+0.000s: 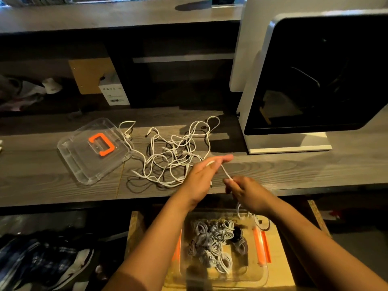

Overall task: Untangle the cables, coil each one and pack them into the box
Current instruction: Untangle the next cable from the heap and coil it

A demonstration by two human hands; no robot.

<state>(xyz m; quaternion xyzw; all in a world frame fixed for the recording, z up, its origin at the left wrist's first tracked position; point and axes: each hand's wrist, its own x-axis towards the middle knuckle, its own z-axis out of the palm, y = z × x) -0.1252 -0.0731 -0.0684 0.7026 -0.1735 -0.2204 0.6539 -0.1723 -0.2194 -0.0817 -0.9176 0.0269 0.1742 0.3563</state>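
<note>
1. Holding one white cable (225, 172) taut between both hands, the person works above the front edge of the desk (294, 171), to the right of its middle.
2. I see the left hand (199, 177) with its fingers stretched forward and the cable's end lying across them; it appears to be held there by the thumb, though the contact itself is hidden from me.
3. The right hand (249, 194) pinches the cable at its fingertips, and the slack hangs beneath that hand towards the box (247, 276).
4. To coil well, I judge the left fingers should stay as the form while the right hand feeds even turns. It should keep light tension and let the slack rise freely without snagging on the box rim.
5. The risk, as I read it, is dragging the loose end through the tangle (174, 154), which lies spread over the middle of the desk just beyond the hands.
6. The clear box sits below the desk's front edge on a wooden board (279, 276) and holds several coiled cables (212, 242) heaped at its centre.
7. Its clear lid (71, 148) with an orange handle lies on the desk's left part, touching the tangle's outer strand.
8. I judge the job partly done.
</note>
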